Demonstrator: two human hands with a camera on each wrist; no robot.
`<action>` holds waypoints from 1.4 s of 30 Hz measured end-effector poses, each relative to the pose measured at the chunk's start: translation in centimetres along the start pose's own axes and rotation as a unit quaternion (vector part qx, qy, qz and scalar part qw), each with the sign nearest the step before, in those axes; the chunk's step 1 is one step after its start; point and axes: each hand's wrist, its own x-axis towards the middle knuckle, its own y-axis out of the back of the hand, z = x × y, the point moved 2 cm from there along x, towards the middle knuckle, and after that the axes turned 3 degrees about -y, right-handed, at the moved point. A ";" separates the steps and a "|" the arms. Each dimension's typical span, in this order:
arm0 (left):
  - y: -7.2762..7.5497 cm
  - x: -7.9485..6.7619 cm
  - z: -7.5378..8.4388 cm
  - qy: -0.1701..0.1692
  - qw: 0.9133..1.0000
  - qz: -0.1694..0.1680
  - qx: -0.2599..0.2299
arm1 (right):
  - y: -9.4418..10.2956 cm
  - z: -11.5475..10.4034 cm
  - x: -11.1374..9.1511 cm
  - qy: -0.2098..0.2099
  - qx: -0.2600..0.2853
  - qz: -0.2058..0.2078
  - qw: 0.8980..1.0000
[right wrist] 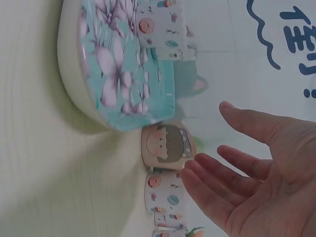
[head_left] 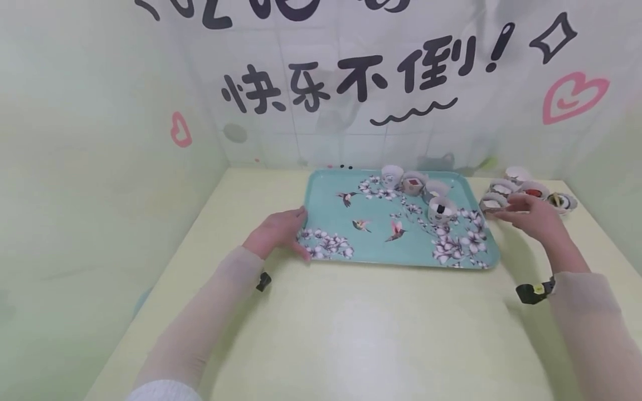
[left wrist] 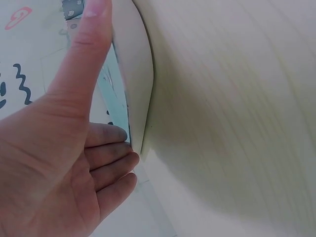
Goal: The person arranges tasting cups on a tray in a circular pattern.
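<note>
A turquoise tray (head_left: 373,239) with blossoms and birds lies on the table. My left hand (head_left: 279,229) is at its front left corner, fingers along the left side and thumb by the front edge. In the left wrist view the fingertips (left wrist: 123,160) meet the tray's rim. My right hand (head_left: 536,216), fingers extended and apart, is at a group of small paper cups right of the tray. Nearest to it are a cup with white contents (head_left: 494,203) and a cup with red contents (head_left: 533,190). A cartoon-face cup (right wrist: 160,146) shows beside the fingertips.
Several paper cups stand toward the tray's back right, among them a cup with a black piece (head_left: 441,210) and a cup with red contents (head_left: 413,182). A lettered white sheet (head_left: 336,122) covers the wall behind the pale yellow table (head_left: 351,323).
</note>
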 end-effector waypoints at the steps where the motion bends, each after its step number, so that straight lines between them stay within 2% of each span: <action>1: 0.0 0.0 0.0 0.000 1.000 0.003 0.001 | 0.2 0.1 -0.1 -0.001 -0.002 0.004 1.000; 12: -0.3 -0.2 0.0 0.003 1.000 0.007 -0.005 | 1.4 2.0 -1.1 -0.039 -0.017 0.016 0.999; 18: -0.3 -0.5 0.3 0.001 1.000 0.008 0.000 | 1.5 3.2 -1.5 -0.059 0.008 0.033 0.998; 24: -0.2 -0.8 0.5 -0.008 1.000 0.009 0.018 | 1.6 4.3 -1.4 -0.076 0.015 0.043 0.996; 42: -0.4 -0.7 0.3 -0.001 1.000 0.012 -0.002 | 1.0 5.3 -0.5 -0.126 0.037 0.052 0.990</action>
